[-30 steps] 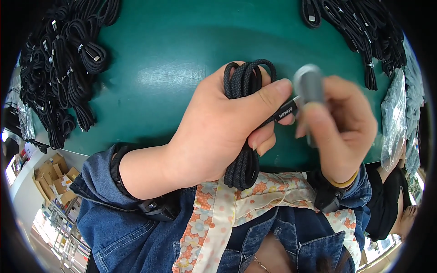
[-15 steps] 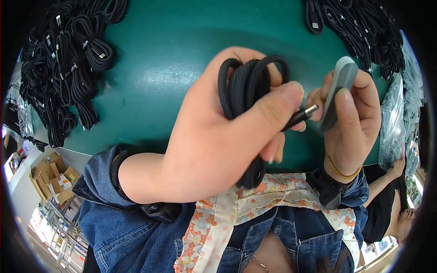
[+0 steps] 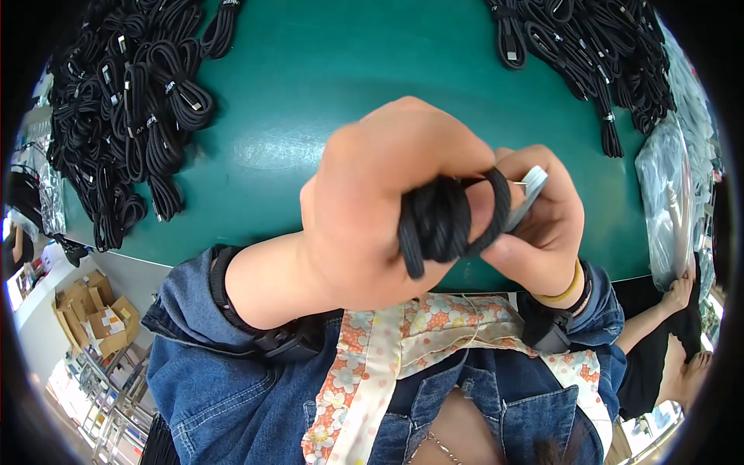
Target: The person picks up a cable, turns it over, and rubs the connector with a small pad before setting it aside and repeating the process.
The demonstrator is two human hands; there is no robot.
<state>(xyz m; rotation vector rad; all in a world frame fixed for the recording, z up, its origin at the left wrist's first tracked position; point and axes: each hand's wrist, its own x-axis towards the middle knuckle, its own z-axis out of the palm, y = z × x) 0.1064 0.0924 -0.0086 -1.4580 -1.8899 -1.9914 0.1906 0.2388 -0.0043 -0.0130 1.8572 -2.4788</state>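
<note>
My left hand (image 3: 360,201) is closed around a coiled black braided cable (image 3: 446,221), held above the table. Its loops bulge out between thumb and fingers, and one loop stands out toward the right. Against the coil's right side, my right hand (image 3: 554,225) pinches a flat grey and white strip (image 3: 530,198). A thin metallic glint shows where the strip meets the fingers, but most of the cable's plug is hidden. I cannot tell whether the strip wraps the plug or only lies beside it.
Bundled black cables (image 3: 128,116) lie heaped on the green table (image 3: 271,139) at the left. A second heap of cables (image 3: 597,54) is at the far right, beside clear plastic bags (image 3: 665,209). Another person's hand (image 3: 678,294) touches a bag. Cardboard boxes (image 3: 101,318) stand at lower left.
My left hand has turned over, its back now facing up and covering more of the coil. My right hand has moved left and nearer, bringing the strip against the cable.
</note>
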